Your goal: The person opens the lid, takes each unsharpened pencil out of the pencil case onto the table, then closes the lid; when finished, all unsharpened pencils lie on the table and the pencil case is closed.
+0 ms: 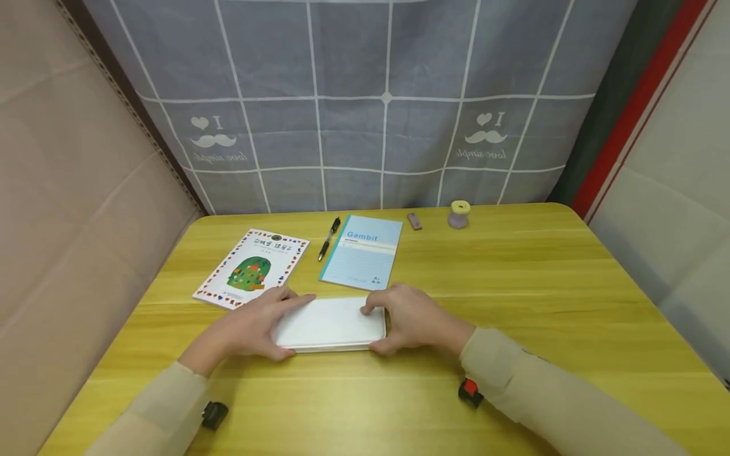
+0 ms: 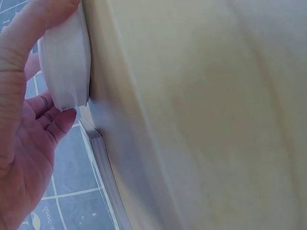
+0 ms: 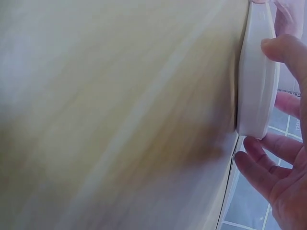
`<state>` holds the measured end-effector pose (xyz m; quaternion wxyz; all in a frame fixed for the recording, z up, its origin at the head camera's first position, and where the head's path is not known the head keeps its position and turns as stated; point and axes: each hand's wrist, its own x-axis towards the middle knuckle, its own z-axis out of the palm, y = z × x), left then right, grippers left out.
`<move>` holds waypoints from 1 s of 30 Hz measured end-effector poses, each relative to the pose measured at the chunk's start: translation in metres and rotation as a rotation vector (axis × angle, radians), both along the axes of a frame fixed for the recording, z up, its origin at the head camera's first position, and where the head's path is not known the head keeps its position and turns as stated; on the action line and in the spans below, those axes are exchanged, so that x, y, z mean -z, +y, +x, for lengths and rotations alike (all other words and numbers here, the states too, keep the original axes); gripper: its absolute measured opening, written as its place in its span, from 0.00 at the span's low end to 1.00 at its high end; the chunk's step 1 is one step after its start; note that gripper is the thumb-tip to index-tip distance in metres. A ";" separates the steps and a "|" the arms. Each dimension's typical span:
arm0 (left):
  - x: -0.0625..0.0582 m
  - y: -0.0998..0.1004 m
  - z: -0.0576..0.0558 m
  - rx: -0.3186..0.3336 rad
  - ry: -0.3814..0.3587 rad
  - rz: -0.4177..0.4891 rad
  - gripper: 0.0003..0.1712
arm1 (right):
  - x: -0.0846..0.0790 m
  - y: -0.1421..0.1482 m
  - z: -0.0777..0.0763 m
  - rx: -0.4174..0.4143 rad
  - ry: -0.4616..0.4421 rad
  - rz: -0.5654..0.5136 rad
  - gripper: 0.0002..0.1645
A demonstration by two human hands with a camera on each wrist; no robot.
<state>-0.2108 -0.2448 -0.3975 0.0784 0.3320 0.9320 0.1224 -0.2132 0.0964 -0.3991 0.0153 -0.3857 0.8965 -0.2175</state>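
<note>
A flat white rectangular box (image 1: 331,323) lies on the table in front of me, its long side across my view. My left hand (image 1: 263,324) grips its left end, thumb at the near edge and fingers toward the far edge. At the other end my right hand (image 1: 412,318) holds the box, thumb on the near edge and a bent index finger on top. In the left wrist view the box (image 2: 66,57) shows side-on between thumb and fingers. The right wrist view has the box's (image 3: 256,81) side against the tabletop, with fingertips at its far edge.
Behind the left hand lies a white picture booklet (image 1: 251,269). A black pen (image 1: 329,239), a light blue "Gambit" notebook (image 1: 365,252), a small mauve block (image 1: 414,221) and a yellow-and-purple spool-shaped object (image 1: 459,215) sit toward the back of the wooden table (image 1: 513,272). A grey grid curtain (image 1: 353,139) hangs behind.
</note>
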 end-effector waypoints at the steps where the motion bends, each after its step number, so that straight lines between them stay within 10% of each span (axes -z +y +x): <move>1: 0.000 0.001 0.000 0.000 -0.003 0.002 0.59 | 0.000 0.001 0.000 0.004 0.000 0.002 0.31; 20: 0.000 -0.008 -0.003 0.007 0.022 0.006 0.58 | -0.006 -0.003 -0.005 -0.005 -0.017 -0.002 0.30; 30: 0.005 -0.014 -0.002 -0.074 -0.100 0.172 0.66 | -0.014 0.000 -0.006 0.049 -0.160 -0.007 0.30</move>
